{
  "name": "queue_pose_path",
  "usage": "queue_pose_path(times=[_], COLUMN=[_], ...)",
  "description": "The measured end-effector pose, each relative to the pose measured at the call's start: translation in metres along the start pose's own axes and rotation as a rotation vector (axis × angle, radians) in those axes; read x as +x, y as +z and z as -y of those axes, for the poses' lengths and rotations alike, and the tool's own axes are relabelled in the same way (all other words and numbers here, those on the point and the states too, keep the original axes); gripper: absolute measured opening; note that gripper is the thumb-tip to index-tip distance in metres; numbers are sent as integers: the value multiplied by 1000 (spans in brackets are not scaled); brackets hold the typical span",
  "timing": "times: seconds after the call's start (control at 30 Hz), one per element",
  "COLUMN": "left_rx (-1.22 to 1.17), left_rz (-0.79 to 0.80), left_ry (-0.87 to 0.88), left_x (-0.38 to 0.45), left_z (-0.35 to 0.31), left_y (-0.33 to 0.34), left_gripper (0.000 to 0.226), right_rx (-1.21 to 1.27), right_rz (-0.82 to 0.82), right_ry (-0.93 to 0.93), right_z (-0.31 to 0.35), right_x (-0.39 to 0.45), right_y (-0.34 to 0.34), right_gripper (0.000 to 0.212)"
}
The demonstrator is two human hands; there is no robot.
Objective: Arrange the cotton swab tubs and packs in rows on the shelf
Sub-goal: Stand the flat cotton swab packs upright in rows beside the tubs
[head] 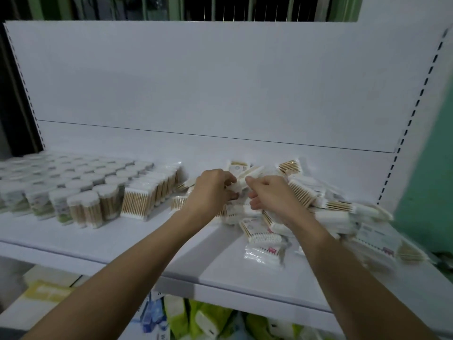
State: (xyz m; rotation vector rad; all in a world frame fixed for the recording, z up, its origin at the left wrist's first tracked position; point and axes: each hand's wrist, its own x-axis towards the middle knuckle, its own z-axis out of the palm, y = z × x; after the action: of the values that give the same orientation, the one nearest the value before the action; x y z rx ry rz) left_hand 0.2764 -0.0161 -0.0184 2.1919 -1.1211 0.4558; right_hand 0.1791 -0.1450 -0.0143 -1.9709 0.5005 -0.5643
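Reaching forward over the white shelf (122, 244), both bare forearms stretch from the lower corners of the view and meet near the middle, above a loose heap of cotton swab packs (316, 212). The left hand (208, 190) is turned with its back upward, the wrist a little bent, and its fingers are curled around one pack (241, 183) that lies between the two hands. The right hand (268, 192) comes from the other side, also back upward, with its fingers bent inward and pinching the same pack at its right end; the thumb points down toward the heap. How firmly each hand holds it I cannot tell, because the fingertips are blurred. The heap fills the right half of the shelf, its packs lying flat and crossed at many angles, some near the front edge. On the left half, the round tubs (73, 182) stand upright in close rows, and just beside them a row of packs (149, 192) stands on edge, touching one another. Below the shelf, green and white packages (208, 317) are seen.
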Motion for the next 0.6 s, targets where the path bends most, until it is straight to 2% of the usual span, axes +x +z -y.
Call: queue_pose_path(times=[0.17,0.27,0.37,0.43,0.5,0.6], left_rx=[-3,-71,-172,-172,-183,-213], left_rz=[-194,-215,-173,-154,-102,55], left_ry=[114,143,168,195,179,134], left_x=[-18,-21,-19,-14,-8,-3], left_z=[-4,-3,2,9,17,24], left_y=[6,9,-2,-18,-39,-64], left_gripper=[23,24,38,47,53,59], right_rx=[268,302,176,-12,-180,-294], right_rz=[13,5,-2,5,56,180], right_ry=[52,24,-37,-122,-227,-320], right_z=[8,15,19,24,34,51], right_x=[-1,-3,0,3,2,-3], right_y=[10,10,5,0,-4,0], right_gripper=[32,23,15,18,24,22])
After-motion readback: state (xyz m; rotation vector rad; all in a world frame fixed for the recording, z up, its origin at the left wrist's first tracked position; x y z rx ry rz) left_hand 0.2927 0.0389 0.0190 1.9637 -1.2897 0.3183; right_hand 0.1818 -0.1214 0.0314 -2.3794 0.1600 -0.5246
